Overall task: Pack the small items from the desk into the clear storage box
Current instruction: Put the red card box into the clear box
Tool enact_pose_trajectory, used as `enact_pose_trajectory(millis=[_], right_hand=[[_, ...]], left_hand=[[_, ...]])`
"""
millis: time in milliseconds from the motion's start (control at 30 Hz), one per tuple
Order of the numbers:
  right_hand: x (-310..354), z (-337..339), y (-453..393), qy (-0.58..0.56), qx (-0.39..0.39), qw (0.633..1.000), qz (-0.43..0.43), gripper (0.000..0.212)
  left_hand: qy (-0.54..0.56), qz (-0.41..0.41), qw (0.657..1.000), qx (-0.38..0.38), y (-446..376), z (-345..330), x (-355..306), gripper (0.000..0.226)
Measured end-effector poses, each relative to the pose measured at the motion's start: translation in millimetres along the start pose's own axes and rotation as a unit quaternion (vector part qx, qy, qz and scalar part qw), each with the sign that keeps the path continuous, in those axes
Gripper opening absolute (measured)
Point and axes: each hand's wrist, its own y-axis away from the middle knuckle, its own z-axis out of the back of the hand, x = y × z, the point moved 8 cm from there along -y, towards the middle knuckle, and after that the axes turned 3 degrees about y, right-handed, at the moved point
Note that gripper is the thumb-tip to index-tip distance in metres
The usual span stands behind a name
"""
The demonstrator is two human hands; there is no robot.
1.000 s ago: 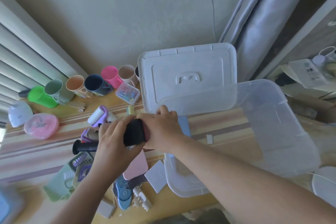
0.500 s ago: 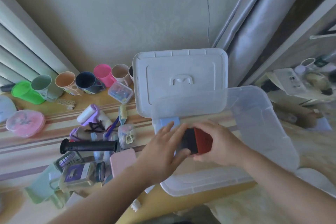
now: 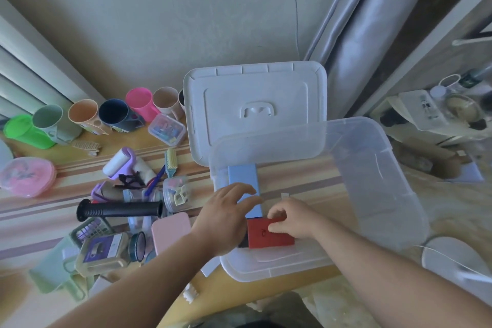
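The clear storage box (image 3: 378,181) stands open on the desk, right of centre. A red and black flat case (image 3: 269,238) lies on the box floor near its front left corner. My right hand (image 3: 291,218) holds the case with fingers curled over its top edge. My left hand (image 3: 226,217) reaches over the box's left wall, fingers spread and loose, touching the case's black end. A light blue flat box (image 3: 242,177) lies on the box floor behind the hands. Small items are heaped on the desk to the left.
The white lid (image 3: 253,104) leans on the wall behind the box. Left lie a black handle grip (image 3: 119,210), a pink case (image 3: 170,230), a lint roller (image 3: 118,162), a clip tub (image 3: 167,129), a pink round box (image 3: 25,177) and a row of cups (image 3: 114,113).
Both hands carried the red and black case from the left pile rightward into the clear box and lowered it to the floor. My left hand has loosened and spread its fingers.
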Motion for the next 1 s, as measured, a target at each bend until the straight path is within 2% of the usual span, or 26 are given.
enact_pose_trajectory(millis=[33, 67, 133, 233, 367, 400, 467, 533, 600, 667, 700, 767, 900, 1000], right_hand=[[-5.2, 1.2, -3.2, 0.009, -0.016, 1.0, -0.018, 0.037], [-9.2, 0.9, -5.7, 0.017, -0.024, 0.999, -0.041, 0.052], [-15.1, -4.6, -9.7, 0.029, -0.008, 0.995, -0.093, 0.072], [-14.7, -15.6, -15.6, 0.041, 0.034, 0.993, -0.103, 0.06], [-17.7, -9.4, -7.7, 0.021, 0.04, 0.993, -0.105, 0.082], [-12.3, -2.7, -4.8, 0.032, 0.022, 0.995, -0.088, 0.082], [10.6, 18.5, 2.8, 0.053, -0.064, 0.996, -0.025, 0.072], [42.7, 38.1, 17.2, 0.044, -0.158, 0.985, 0.045, 0.061], [73.4, 45.8, 30.0, 0.048, -0.215, 0.968, 0.117, 0.055], [97.5, 42.0, 37.6, 0.055, -0.237, 0.956, 0.165, 0.054], [106.0, 38.0, 39.1, 0.054, -0.241, 0.953, 0.175, 0.054], [117.8, 29.5, 39.7, 0.048, -0.243, 0.952, 0.178, 0.054], [118.6, 17.6, 36.1, 0.037, -0.248, 0.951, 0.182, 0.053], [105.5, 18.2, 36.3, 0.014, -0.235, 0.959, 0.157, 0.052]], left_hand=[[0.0, 0.006, 1.0, -0.011, 1.0, 1.5, 0.8, 0.056], [-0.004, 0.017, 1.0, -0.019, 2.9, 2.6, 2.7, 0.055], [-0.009, 0.049, 0.998, -0.035, 6.2, 5.5, 8.9, 0.052], [-0.003, 0.068, 0.996, -0.053, 9.1, 8.0, 13.0, 0.049], [0.028, 0.062, 0.992, -0.108, 15.7, 17.9, 20.7, 0.047], [0.039, 0.072, 0.989, -0.124, 20.6, 22.4, 28.4, 0.047], [0.044, 0.129, 0.979, -0.148, 33.9, 29.3, 58.4, 0.049], [0.01, 0.245, 0.96, -0.137, 51.2, 29.9, 103.6, 0.054], [-0.032, 0.37, 0.926, -0.066, 66.0, 24.5, 146.2, 0.065], [-0.033, 0.441, 0.896, 0.037, 72.6, 10.7, 173.7, 0.077], [-0.02, 0.453, 0.888, 0.07, 72.7, 3.0, 181.8, 0.08], [-0.007, 0.463, 0.883, 0.084, 70.5, -6.3, 188.7, 0.076], [-0.036, 0.467, 0.883, 0.021, 73.0, -5.5, 187.0, 0.056], [0.036, 0.467, 0.883, -0.031, 82.4, 4.7, 181.8, 0.05]])
